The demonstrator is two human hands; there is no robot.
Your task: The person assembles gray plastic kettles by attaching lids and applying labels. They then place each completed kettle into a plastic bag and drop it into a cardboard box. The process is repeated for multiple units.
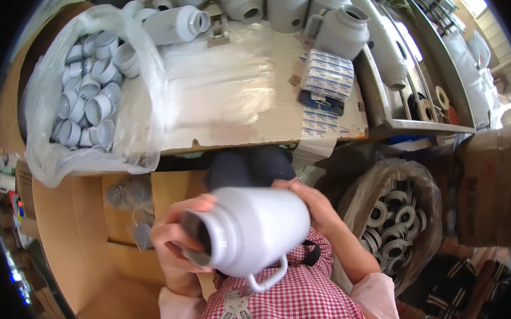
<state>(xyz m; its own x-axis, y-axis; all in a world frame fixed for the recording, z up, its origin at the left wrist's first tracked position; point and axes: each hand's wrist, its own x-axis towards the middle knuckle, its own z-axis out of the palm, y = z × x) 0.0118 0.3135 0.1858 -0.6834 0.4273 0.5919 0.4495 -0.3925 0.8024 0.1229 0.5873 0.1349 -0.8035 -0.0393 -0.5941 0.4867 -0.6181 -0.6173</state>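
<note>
A pale grey jug (266, 226) with a loop handle lies tilted on its side in front of my body, its open mouth facing left and its handle hanging downward. The fingers of my left hand (173, 236) are closed around the rim, and some of them reach inside the dark mouth. At the other end, my right hand (314, 204) grips the jug by its base; part of those fingers is hidden behind it. The jug and left hand look slightly blurred.
On the table (211, 119), a plastic-lined box of grey caps (99, 108) stands left, with flat clear bags (219, 82) beside it. Label rolls (329, 77) sit right, more jugs (286, 8) behind. Below are an open carton (78, 225) and a bag of rings (400, 219).
</note>
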